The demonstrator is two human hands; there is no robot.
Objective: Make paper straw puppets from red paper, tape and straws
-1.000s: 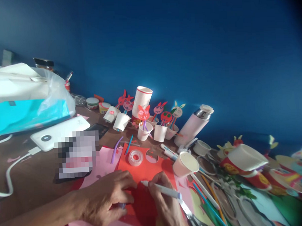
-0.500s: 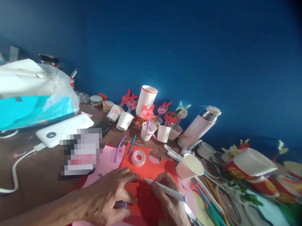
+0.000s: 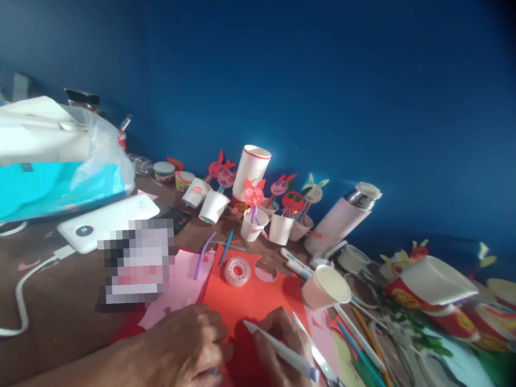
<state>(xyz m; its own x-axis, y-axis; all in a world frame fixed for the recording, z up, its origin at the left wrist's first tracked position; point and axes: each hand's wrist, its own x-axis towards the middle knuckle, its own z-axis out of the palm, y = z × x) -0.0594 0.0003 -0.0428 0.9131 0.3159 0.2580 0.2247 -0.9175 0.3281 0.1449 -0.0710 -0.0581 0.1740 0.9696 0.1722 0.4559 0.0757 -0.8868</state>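
My right hand [image 3: 286, 346] grips a white marker [image 3: 286, 351] with a purple end, its tip pointing up and left just over the red paper [image 3: 245, 302]. The tip's contact with the sheet cannot be made out. Resting at the left edge of that paper, my left hand [image 3: 188, 350] has curled fingers closed around a small purple marker cap [image 3: 213, 370], mostly hidden. Pink paper [image 3: 180, 282] lies partly beneath the red sheet. A tape roll [image 3: 237, 271] sits on the red paper beside a round cut-out hole. Close to my right hand lie scissors [image 3: 318, 350].
A paper cup [image 3: 326, 287] stands right of the paper. Behind are cups holding paper-faced straw figures [image 3: 253, 195], a cup stack [image 3: 252, 168] and a thermos [image 3: 344, 215]. A power bank [image 3: 109, 223] and a blurred-out phone [image 3: 137, 264] lie left; straws [image 3: 363, 357] crowd the right.
My left hand has drawn down and left, its fingers curling in more. My right hand and the marker have shifted slightly down, uncovering the scissors' blades.
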